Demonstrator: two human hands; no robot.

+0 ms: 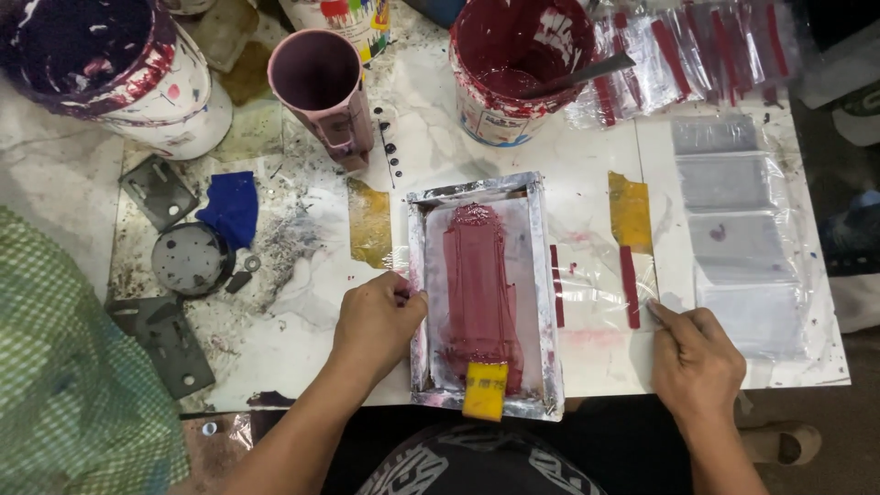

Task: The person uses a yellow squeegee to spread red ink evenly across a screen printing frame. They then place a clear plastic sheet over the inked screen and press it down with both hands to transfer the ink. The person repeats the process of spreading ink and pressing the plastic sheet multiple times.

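**Two bare hands at a small printing frame**

Two hands work on a paint-stained white bench (587, 174); the left hand (376, 323) lies on the left rim of a silver printing frame (543, 275), its grip curled over the edge with the fingertips touching the metal; the frame sits flat in the middle of the bench, its screen coated in dark red ink (478, 284); a yellow squeegee (485, 390) rests at the near end of the frame, just over the rim. The right hand (697, 362) is to the right of the frame, its grip loosely curled and holding nothing, the forefinger stretched out to press the corner of a clear plastic sheet (596, 289) that lies beside the frame; a printed red stripe (629, 286) shows on that sheet, with a strip of yellow tape (630, 211) above it. Farther right a row of clear sleeves (733, 238) lies along the bench edge; behind the frame stands a red paint bucket (513, 64) with a stick in it, a pink cup (321, 82) to its left, and a dark purple bucket (110, 64) at the far left corner; a blue rag (231, 207) and a round metal lid (190, 258) lie near the left side.
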